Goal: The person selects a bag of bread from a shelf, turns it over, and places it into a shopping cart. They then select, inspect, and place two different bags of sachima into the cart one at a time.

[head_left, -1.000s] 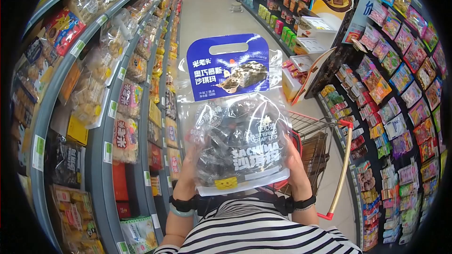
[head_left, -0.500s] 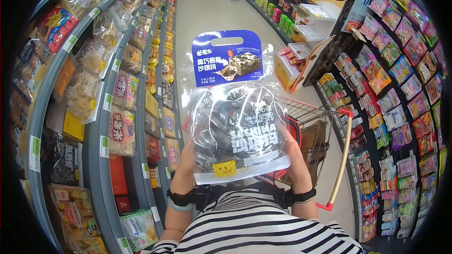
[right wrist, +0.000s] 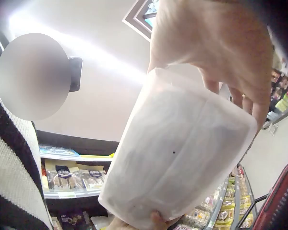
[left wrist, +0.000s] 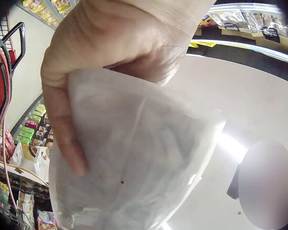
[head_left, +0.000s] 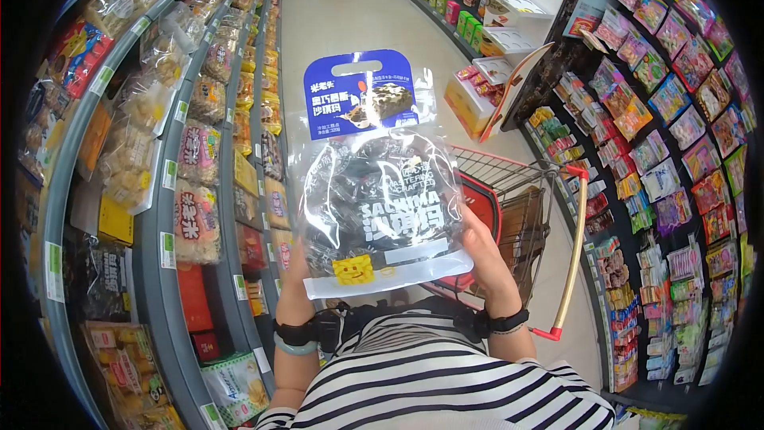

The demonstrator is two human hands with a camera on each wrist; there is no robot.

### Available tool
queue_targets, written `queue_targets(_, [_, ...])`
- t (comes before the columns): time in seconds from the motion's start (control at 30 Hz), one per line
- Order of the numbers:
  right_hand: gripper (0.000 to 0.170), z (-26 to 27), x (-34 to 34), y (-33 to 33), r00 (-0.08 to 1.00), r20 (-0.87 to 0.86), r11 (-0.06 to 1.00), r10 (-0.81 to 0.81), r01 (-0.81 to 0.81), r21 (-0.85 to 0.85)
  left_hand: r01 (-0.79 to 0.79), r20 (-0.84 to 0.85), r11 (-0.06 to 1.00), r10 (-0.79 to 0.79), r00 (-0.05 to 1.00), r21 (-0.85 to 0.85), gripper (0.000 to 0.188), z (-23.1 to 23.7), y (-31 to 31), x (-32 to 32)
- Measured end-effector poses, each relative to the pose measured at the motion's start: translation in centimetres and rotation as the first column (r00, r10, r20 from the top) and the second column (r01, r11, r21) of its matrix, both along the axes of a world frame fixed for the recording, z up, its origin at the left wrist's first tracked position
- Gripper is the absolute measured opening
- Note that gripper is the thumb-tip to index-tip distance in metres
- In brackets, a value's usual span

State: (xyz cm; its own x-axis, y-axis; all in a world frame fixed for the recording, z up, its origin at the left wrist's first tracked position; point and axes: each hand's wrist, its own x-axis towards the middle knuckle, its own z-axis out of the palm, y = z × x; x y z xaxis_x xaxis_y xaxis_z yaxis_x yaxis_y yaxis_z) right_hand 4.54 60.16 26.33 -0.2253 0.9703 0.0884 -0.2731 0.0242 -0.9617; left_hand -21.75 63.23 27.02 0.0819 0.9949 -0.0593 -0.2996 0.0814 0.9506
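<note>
A clear sachima bag (head_left: pixel 374 207) with a purple header card and a cut-out handle is held upright in front of the body in the head view. My left hand (head_left: pixel 294 283) grips its lower left side, with the fingers mostly behind it. On the lower right side, my right hand (head_left: pixel 489 259) holds the other edge. From the left wrist, the pale bag bottom (left wrist: pixel 120 143) shows with a finger (left wrist: pixel 69 139) curled along it. The right wrist view shows the same whitish underside (right wrist: pixel 177 153) beneath my right hand (right wrist: pixel 211 43).
A shopping cart (head_left: pixel 509 215) with a red seat and gold handle stands just beyond my right hand. Shelves of packaged pastries (head_left: pixel 199 223) line the left side. Racks of bagged snacks (head_left: pixel 660 175) and a cardboard display (head_left: pixel 477 103) stand on the right of the aisle floor (head_left: pixel 330 12).
In the head view the bag and both hands have shifted left and slightly up. The cart and shelves have also slid left in view. Both hands keep their hold.
</note>
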Motion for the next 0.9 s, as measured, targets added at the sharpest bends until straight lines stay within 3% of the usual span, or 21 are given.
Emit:
queue_targets(0.2, [0.082,0.7,0.0,-0.4,0.997,0.069,0.999,-0.025,0.022,0.045,-0.008,-0.037,0.999,0.009,0.999,0.034,0.046,-2.0,-5.3,-1.8])
queue_targets(0.4, [0.081,2.2,-0.3,-0.8,1.0,0.016,0.997,-0.011,0.01,0.079,-0.015,-0.066,0.998,0.02,0.998,0.066,0.046,-2.6,-5.4,-2.0])
queue_targets(0.47, [0.081,2.3,-0.3,-1.0,1.0,0.007,0.998,-0.002,0.002,0.063,-0.118,-0.086,0.991,0.122,0.989,0.057,0.042,-4.6,-5.5,-2.8])
queue_targets(0.7, [0.08,2.4,-0.4,-1.0,1.0,0.013,0.998,-0.003,0.002,0.062,-0.113,-0.127,0.991,0.121,0.984,0.07,0.043,-5.7,-5.9,-3.5])
queue_targets(0.8, [0.08,2.7,-0.5,-1.0,1.0,0.027,0.997,-0.014,0.012,0.079,-0.123,-0.18,0.991,0.131,0.975,0.054,0.044,-5.8,-6.2,-3.8])
queue_targets(0.87, [0.08,2.8,-0.6,-0.9,0.999,0.028,0.996,-0.018,0.016,0.086,-0.11,-0.398,0.99,0.135,0.908,0.085,0.044,-4.7,-6.3,-3.3])
queue_targets(0.9, [0.08,2.8,-0.6,-0.9,0.999,0.027,0.996,-0.017,0.014,0.086,-0.111,-0.398,0.99,0.136,0.907,0.085,0.044,-4.5,-6.4,-3.3])
